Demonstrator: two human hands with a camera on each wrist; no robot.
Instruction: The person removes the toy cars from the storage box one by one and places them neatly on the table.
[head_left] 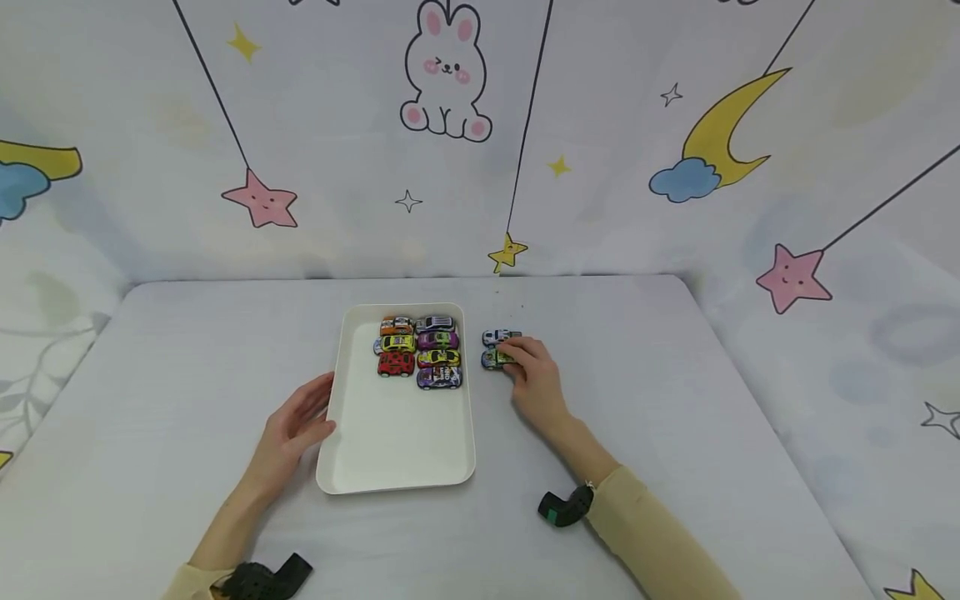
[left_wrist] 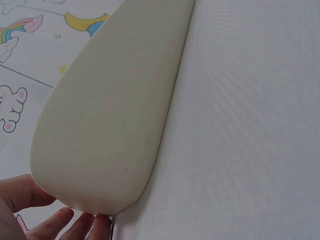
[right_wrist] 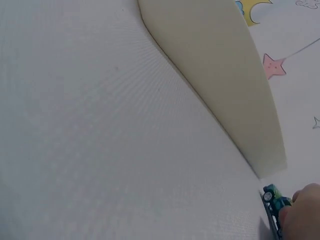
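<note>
A white tray (head_left: 397, 442) lies on the table with two columns of small toy cars in its upper part. The left column has an orange car (head_left: 396, 325), a yellow one (head_left: 395, 343) and a red one (head_left: 396, 363). My left hand (head_left: 288, 429) touches the tray's left side, thumb and fingers spread along it. To the right of the tray, my right hand (head_left: 536, 379) pinches a green toy car (head_left: 492, 359) between thumb and fingers. A white-and-blue toy car (head_left: 498, 337) lies just beyond it. The fingers hide part of the green car.
The right column in the tray holds a dark grey car (head_left: 435, 323), a purple one (head_left: 438, 340), a yellow-and-pink one (head_left: 438, 357) and a dark purple one (head_left: 439, 377). A white cloth covers the table (head_left: 637, 375). Behind it hangs a patterned backdrop (head_left: 337, 125).
</note>
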